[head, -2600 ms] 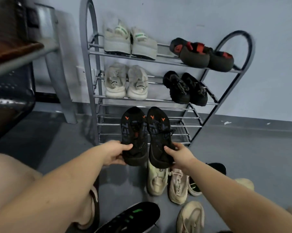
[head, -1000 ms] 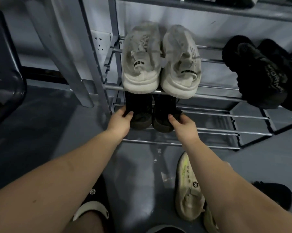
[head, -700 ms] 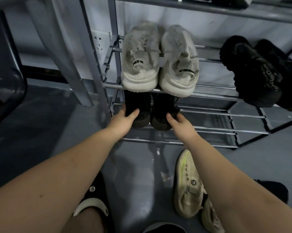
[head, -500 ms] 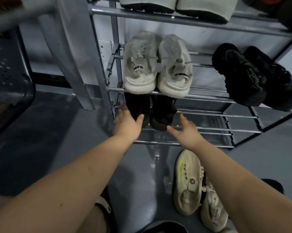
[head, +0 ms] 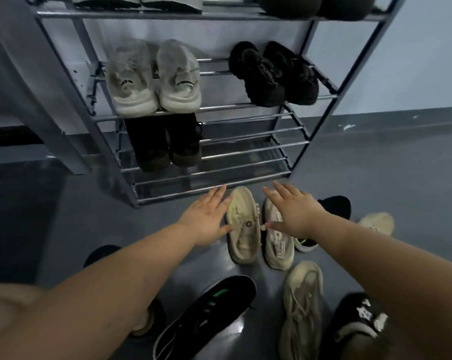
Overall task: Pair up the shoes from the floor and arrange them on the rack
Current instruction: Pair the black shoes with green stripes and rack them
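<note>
The metal shoe rack (head: pixel 245 175) stands against the wall. A black pair (head: pixel 165 141) sits on its lower left shelf, under a white pair (head: pixel 154 79). Another black pair (head: pixel 271 74) rests on the middle shelf at right. On the floor before the rack lie two beige shoes side by side, one (head: pixel 243 227) on the left and one (head: pixel 278 245) on the right. My left hand (head: pixel 206 219) hovers open beside the left beige shoe. My right hand (head: pixel 295 211) is spread open over the right beige shoe, hiding its toe.
More loose shoes lie on the grey floor: a black one with green marks (head: pixel 209 315), a beige knit one (head: pixel 301 307), a black one with white print (head: pixel 360 326), a black one (head: pixel 334 203) and a cream one (head: pixel 378 222). A grey table leg (head: pixel 37 100) stands left of the rack.
Both hands let go of the black pair, now resting on the lower shelf, and pulled back down to the two beige shoes on the floor. The view tilted down and back.
</note>
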Demonstrator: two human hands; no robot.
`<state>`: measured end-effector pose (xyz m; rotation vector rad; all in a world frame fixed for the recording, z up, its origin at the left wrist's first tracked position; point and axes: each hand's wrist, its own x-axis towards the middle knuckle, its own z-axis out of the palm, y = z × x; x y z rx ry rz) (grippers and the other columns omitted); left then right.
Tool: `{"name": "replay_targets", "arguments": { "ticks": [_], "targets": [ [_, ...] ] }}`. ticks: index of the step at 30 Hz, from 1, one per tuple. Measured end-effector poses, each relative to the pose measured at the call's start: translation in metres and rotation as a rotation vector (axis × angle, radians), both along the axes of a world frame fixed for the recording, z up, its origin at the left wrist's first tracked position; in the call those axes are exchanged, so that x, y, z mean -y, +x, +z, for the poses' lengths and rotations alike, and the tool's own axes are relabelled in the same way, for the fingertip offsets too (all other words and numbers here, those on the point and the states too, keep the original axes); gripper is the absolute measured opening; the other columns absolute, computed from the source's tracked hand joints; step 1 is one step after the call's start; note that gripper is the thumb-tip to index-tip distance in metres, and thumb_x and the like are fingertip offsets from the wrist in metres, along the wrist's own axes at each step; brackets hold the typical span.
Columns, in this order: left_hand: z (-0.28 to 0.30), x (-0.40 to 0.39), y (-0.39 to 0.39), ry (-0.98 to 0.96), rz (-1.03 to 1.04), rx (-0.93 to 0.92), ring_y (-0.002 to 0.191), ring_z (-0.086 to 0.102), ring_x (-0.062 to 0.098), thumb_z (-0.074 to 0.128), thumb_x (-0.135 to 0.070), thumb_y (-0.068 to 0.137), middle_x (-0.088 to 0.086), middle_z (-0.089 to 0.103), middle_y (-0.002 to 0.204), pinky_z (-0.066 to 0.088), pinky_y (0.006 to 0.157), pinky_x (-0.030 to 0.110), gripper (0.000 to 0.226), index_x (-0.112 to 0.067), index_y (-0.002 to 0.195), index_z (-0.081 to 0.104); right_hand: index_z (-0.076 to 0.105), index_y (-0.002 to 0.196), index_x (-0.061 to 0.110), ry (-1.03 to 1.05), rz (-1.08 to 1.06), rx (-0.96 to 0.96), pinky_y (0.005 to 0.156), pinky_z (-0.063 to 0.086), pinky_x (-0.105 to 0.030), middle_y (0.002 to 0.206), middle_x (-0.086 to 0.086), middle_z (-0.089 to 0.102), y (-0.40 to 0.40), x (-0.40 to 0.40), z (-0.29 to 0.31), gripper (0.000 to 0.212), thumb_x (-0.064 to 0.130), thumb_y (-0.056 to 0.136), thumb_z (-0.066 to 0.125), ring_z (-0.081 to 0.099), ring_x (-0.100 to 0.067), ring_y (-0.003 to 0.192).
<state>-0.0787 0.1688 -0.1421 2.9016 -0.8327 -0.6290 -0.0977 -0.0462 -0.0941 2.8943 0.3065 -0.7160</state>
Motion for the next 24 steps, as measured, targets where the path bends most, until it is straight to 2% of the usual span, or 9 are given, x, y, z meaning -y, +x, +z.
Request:
{"name": "replay_targets", "arguments": {
  "ticks": [8, 12, 16, 20, 24],
  "targets": [
    [-0.013, -0.005, -0.043, 0.180, -0.095, -0.135, 0.148, -0.005, 0.020, 0.029, -0.055, 0.096, 0.005, -0.011, 0.160, 0.003, 0.119, 0.033, 0.072, -0.021, 0.152, -0.001, -0.001, 0.153, 0.024, 0.016, -0.099, -0.060, 0.114, 0.025, -0.042, 0.161, -0.006, 0.004, -0.057, 0.031, -0.025, 0.082, 0.054, 0.092, 0.044, 0.013, -0.027, 0.147],
    [-0.021, -0.013, -0.046, 0.254, -0.040, -0.202, 0.148, 0.002, 0.022, 0.031, -0.055, 0.095, 0.006, -0.005, 0.160, 0.009, 0.120, 0.034, 0.073, -0.020, 0.152, 0.002, 0.002, 0.153, 0.022, 0.069, -0.123, -0.111, 0.110, 0.030, -0.043, 0.160, -0.005, 0.007, -0.074, 0.026, -0.048, 0.080, 0.053, 0.092, 0.045, 0.019, -0.029, 0.144],
    [-0.034, -0.012, -0.047, 0.302, -0.015, -0.246, 0.147, 0.007, 0.024, 0.032, -0.055, 0.095, 0.007, 0.001, 0.160, 0.012, 0.119, 0.035, 0.072, -0.018, 0.152, 0.006, 0.002, 0.153, 0.022, 0.114, -0.112, -0.184, 0.112, 0.028, -0.044, 0.159, -0.007, 0.011, -0.083, 0.015, -0.077, 0.080, 0.053, 0.093, 0.043, 0.018, -0.030, 0.145],
    [-0.054, -0.001, -0.047, 0.269, 0.042, -0.315, 0.146, 0.015, 0.025, 0.032, -0.055, 0.095, 0.008, 0.012, 0.159, 0.015, 0.117, 0.035, 0.070, -0.016, 0.150, 0.015, 0.004, 0.153, 0.020, 0.151, -0.122, -0.232, 0.113, 0.027, -0.044, 0.158, -0.009, 0.017, -0.081, 0.007, -0.103, 0.079, 0.054, 0.092, 0.043, 0.020, -0.030, 0.145],
    [-0.092, 0.006, -0.061, 0.210, 0.205, -0.431, 0.142, 0.025, 0.028, 0.035, -0.055, 0.094, 0.011, 0.024, 0.155, 0.023, 0.116, 0.037, 0.069, -0.014, 0.148, 0.024, 0.018, 0.150, 0.017, 0.175, -0.157, -0.318, 0.109, 0.033, -0.043, 0.151, -0.014, 0.032, -0.084, -0.002, -0.128, 0.073, 0.054, 0.093, 0.043, 0.033, -0.033, 0.137]
  ]
}}
